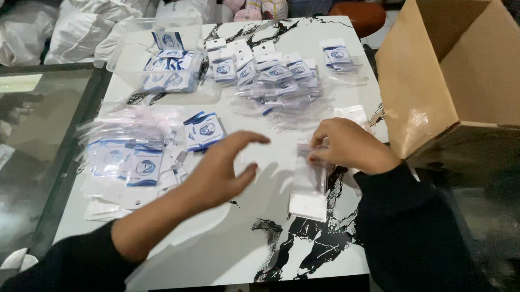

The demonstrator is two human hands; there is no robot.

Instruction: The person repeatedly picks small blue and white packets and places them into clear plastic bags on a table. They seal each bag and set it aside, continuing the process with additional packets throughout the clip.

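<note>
White marble-patterned tabletop with black veins carries everything here. The right hand pinches the top edge of a small clear plastic sleeve with a white card inside, which hangs from the fingers down onto the table near its right edge. The left hand hovers just beside it, fingers spread and grasping nothing, slightly blurred. To the left lies a loose heap of blue-and-white packed cards in clear bags; more of them are spread at the far side. A brown cardboard box stands open on the right. Slick film could slip from so light a pinch, and a sweeping left hand might scatter the heap.
</note>
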